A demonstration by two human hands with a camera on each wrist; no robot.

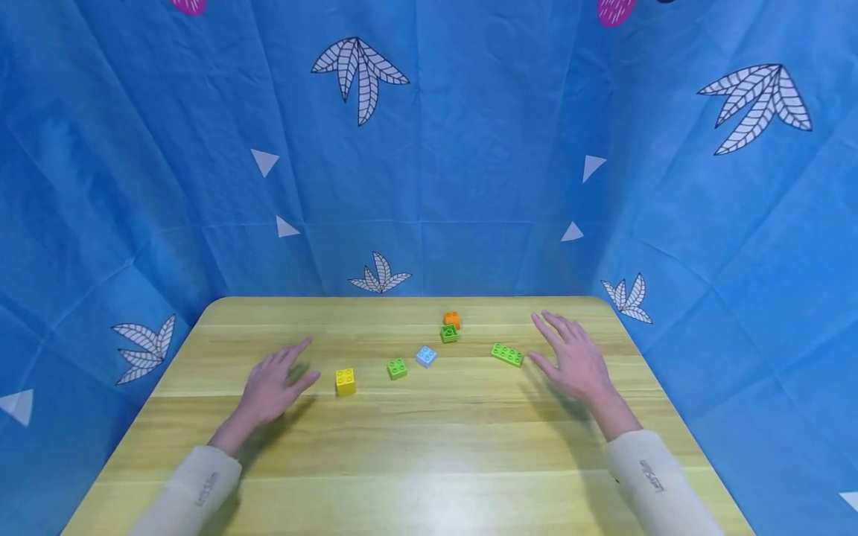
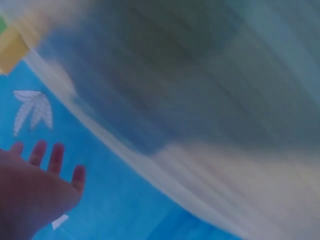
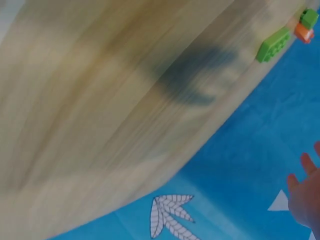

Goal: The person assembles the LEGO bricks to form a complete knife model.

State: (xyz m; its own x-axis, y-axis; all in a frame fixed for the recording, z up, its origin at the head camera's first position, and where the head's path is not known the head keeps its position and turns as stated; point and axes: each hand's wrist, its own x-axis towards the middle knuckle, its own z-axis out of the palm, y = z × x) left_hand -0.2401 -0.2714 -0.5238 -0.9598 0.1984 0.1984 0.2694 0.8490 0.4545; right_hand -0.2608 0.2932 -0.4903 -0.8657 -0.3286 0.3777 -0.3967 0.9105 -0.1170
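Note:
My left hand (image 1: 271, 387) hovers over the left side of the table with fingers spread and nothing in them. Just right of its thumb stands a yellow toy block (image 1: 345, 382). Over the right side, my right hand (image 1: 575, 359) is held with its fingers apart, also holding nothing. A long green block (image 1: 507, 354) lies close to its thumb. Between the hands sit a small green block (image 1: 397, 368) and a light blue block (image 1: 426, 356). Farther back, another green block (image 1: 449, 333) lies on its side against an orange block (image 1: 452, 319).
The wooden table (image 1: 429, 461) has rounded far corners. A blue curtain (image 1: 469, 149) with white leaf prints hangs behind it and along both sides. Light sleeves (image 1: 191, 487) cover both forearms.

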